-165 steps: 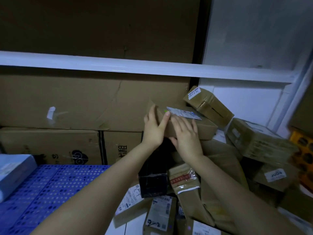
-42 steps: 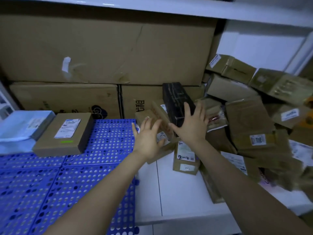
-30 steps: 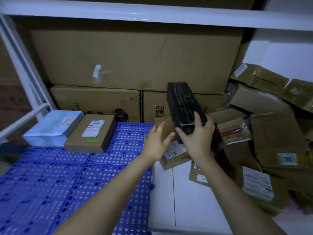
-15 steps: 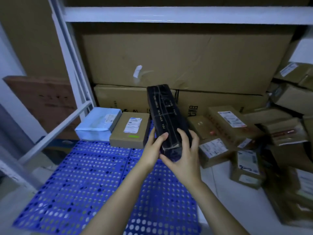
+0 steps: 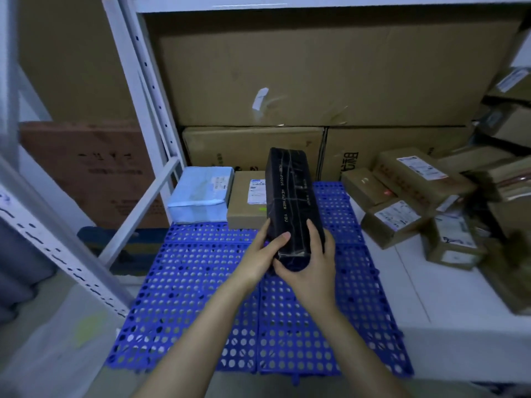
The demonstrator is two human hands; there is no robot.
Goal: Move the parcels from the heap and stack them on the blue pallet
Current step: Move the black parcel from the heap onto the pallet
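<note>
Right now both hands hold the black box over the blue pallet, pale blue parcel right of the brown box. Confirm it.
Wrong side: the head view shows the pale blue parcel left of the brown box. The left hand and right hand do hold the black box over the blue pallet.

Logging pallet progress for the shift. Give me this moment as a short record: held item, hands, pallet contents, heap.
held: long black wrapped box
hands: left hand and right hand both grip its near end
pallet: blue perforated plastic pallet
on pallet: pale blue parcel and brown cardboard box with white label, side by side at the back
heap: brown cardboard parcels right of the pallet
</note>
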